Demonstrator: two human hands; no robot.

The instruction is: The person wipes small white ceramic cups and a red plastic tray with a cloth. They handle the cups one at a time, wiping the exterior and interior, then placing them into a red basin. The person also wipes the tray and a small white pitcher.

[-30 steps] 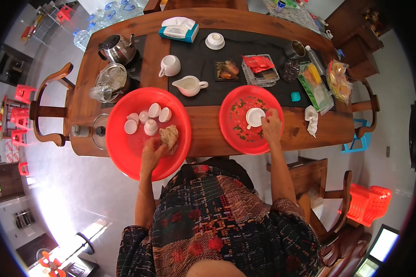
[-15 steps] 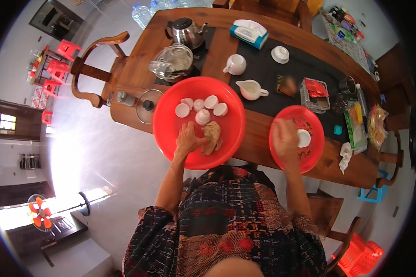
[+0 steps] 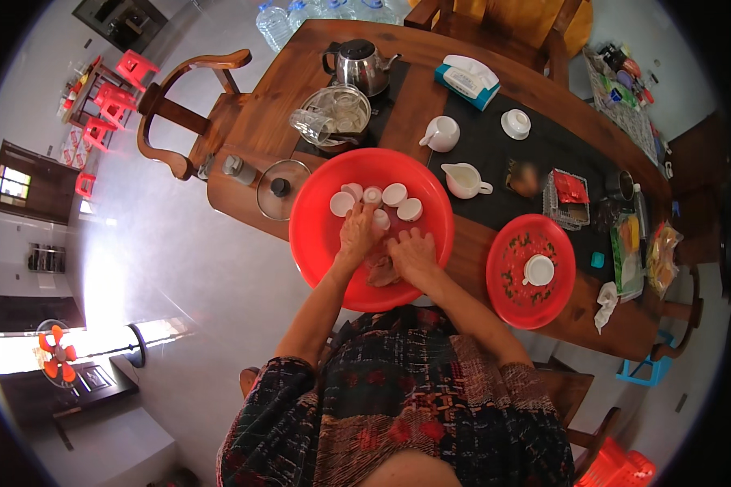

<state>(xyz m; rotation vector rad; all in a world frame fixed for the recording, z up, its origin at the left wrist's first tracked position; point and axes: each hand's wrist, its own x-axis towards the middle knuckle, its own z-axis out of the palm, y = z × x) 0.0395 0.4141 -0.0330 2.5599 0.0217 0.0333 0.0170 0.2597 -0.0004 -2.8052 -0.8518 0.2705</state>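
A large red basin [image 3: 317, 235] sits at the near edge of the wooden table [image 3: 260, 122] and holds several small white cups [image 3: 395, 195]. My left hand [image 3: 356, 235] lies inside it, fingers spread and reaching the cups, touching one small cup [image 3: 380, 221]. My right hand [image 3: 413, 253] is in the basin too, pressed on a brownish cloth [image 3: 380, 274] that lies between my hands. To the right, a red plate [image 3: 512, 284] carries one white cup [image 3: 538, 270].
Behind the basin stand a steel kettle [image 3: 361, 65], a glass pitcher [image 3: 333, 118], a glass lid [image 3: 280, 188], a white jug [image 3: 465, 180] and a white mug [image 3: 443, 132]. A tissue box [image 3: 469, 81] and a wire basket [image 3: 568, 199] lie farther off. A wooden chair [image 3: 191, 114] is at the left.
My right hand has left the red plate, where the white cup stays, and has come over into the basin beside my left hand. The cloth now lies under my right hand.
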